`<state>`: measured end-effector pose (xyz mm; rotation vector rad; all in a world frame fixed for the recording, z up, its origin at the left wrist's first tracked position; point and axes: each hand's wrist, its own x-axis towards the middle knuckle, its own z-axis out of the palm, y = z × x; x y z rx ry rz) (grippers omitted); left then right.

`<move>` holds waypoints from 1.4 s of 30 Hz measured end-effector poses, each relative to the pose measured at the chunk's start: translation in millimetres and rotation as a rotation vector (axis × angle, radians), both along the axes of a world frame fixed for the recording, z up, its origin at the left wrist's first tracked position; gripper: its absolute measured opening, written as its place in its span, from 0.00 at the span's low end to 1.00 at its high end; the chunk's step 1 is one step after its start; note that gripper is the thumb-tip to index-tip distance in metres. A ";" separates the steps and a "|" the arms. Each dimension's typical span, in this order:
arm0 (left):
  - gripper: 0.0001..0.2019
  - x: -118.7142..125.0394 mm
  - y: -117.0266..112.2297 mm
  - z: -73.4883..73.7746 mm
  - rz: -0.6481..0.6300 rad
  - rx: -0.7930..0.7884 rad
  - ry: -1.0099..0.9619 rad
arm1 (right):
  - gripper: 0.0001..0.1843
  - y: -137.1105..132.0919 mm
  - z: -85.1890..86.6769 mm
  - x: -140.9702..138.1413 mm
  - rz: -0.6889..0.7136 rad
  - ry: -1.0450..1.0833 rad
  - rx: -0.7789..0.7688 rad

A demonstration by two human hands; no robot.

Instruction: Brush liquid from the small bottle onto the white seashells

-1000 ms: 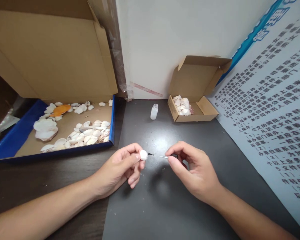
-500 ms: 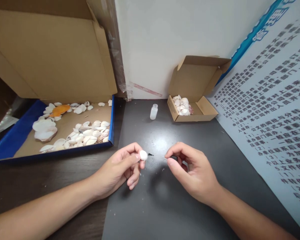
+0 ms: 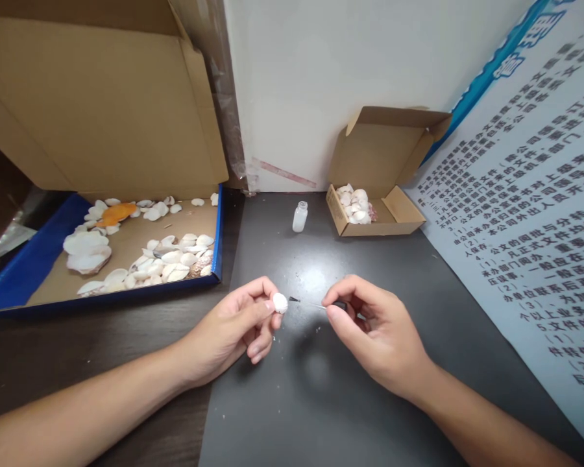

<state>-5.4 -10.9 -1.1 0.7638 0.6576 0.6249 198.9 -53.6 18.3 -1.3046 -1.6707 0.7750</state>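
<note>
My left hand point(image 3: 233, 327) pinches a small white shell point(image 3: 279, 302) between thumb and fingertips above the dark mat point(image 3: 321, 389). My right hand point(image 3: 374, 331) pinches a thin brush point(image 3: 311, 303) with a black cap; its dark tip points left and sits just beside the shell. A small clear bottle point(image 3: 300, 216) stands uncapped on the mat beyond both hands.
A large blue-edged cardboard box point(image 3: 39, 272) at the left holds several white shells and an orange one point(image 3: 119, 213). A small open carton point(image 3: 394, 220) with shells sits at the back right. A printed poster point(image 3: 530, 227) leans at the right. White wall behind.
Both hands stay nearly in place; the brush tip has shifted only slightly beside the shell.
</note>
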 end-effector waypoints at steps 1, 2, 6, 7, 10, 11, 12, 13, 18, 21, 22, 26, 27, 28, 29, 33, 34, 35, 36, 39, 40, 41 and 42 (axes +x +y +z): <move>0.11 0.0 0.1 -0.9 -0.001 0.002 -0.001 | 0.04 -0.1 0.2 0.0 0.012 0.032 -0.009; 0.11 0.0 0.1 -1.6 -0.002 0.006 -0.003 | 0.03 -0.3 0.4 0.0 0.041 0.027 -0.020; 0.11 -0.3 -0.5 -1.7 -0.010 0.013 -0.003 | 0.03 -1.5 0.8 0.5 -0.018 -0.009 -0.019; 0.11 -0.4 -0.7 -1.1 -0.011 0.010 -0.004 | 0.04 -1.8 0.8 0.5 -0.021 0.018 -0.017; 0.11 -0.4 -1.2 1.2 -0.014 0.005 -0.006 | 0.03 -1.8 0.7 -0.4 0.011 0.009 0.002; 0.11 -0.2 -1.3 1.7 -0.015 0.007 -0.006 | 0.03 -1.5 0.7 -0.9 0.000 -0.026 -0.005; 0.10 0.0 -1.4 2.0 -0.016 0.011 -0.004 | 0.04 -1.2 0.8 -1.4 -0.009 -0.052 -0.008; 0.10 0.2 -1.4 2.2 -0.017 0.014 -0.003 | 0.04 -1.0 1.0 -1.8 -0.012 -0.067 -0.006; 0.10 0.3 -1.4 1.0 -0.025 0.017 -0.016 | 0.03 -2.2 1.3 -1.3 0.043 -0.027 -0.027; 0.10 -0.1 -1.5 0.2 -0.024 0.018 -0.013 | 0.03 -3.7 0.7 0.1 0.061 0.007 -0.053; 0.09 -0.3 -1.5 0.1 -0.023 0.020 -0.013 | 0.03 -3.9 0.6 0.3 0.065 0.026 -0.051; 0.10 -0.6 -1.6 -0.2 -0.021 0.017 -0.009 | 0.03 -3.5 0.7 -0.1 0.034 -0.001 -0.052; 0.10 -0.6 -1.6 -0.2 -0.021 0.016 -0.007 | 0.03 -3.4 0.9 -0.2 0.027 -0.003 -0.055; 0.09 -0.8 -1.7 -0.1 -0.021 0.016 -0.004 | 0.04 -3.3 1.1 -0.2 0.029 0.014 -0.055; 0.09 -0.9 -1.7 0.0 -0.022 0.015 -0.004 | 0.04 -3.2 1.3 -0.1 0.036 0.041 -0.055; 0.08 -1.4 -1.7 0.1 -0.029 0.010 -0.006 | 0.04 -3.1 2.5 0.8 0.032 0.040 -0.067; 0.08 -1.4 -1.7 0.0 -0.029 0.012 -0.005 | 0.04 -3.0 2.8 0.9 0.027 0.041 -0.067; 0.08 -1.5 -1.7 -0.2 -0.028 0.015 -0.005 | 0.04 -2.9 3.0 0.9 0.026 0.060 -0.066; 0.08 -1.5 -1.8 -0.5 -0.028 0.019 -0.004 | 0.04 -2.8 3.1 0.8 0.031 0.079 -0.068; 0.09 -1.8 -1.8 -1.5 -0.037 0.026 -0.003 | 0.04 -2.8 3.0 0.0 0.032 0.041 -0.070; 0.09 -1.9 -1.8 -1.7 -0.039 0.026 -0.002 | 0.04 -2.8 3.0 -0.3 0.018 0.010 -0.070; 0.10 -2.0 -1.6 -1.7 -0.042 0.024 0.000 | 0.04 -2.9 3.0 -0.4 0.006 0.004 -0.070; 0.10 -2.0 -1.5 -1.6 -0.045 0.023 0.001 | 0.05 -2.9 3.0 -0.4 -0.001 0.015 -0.067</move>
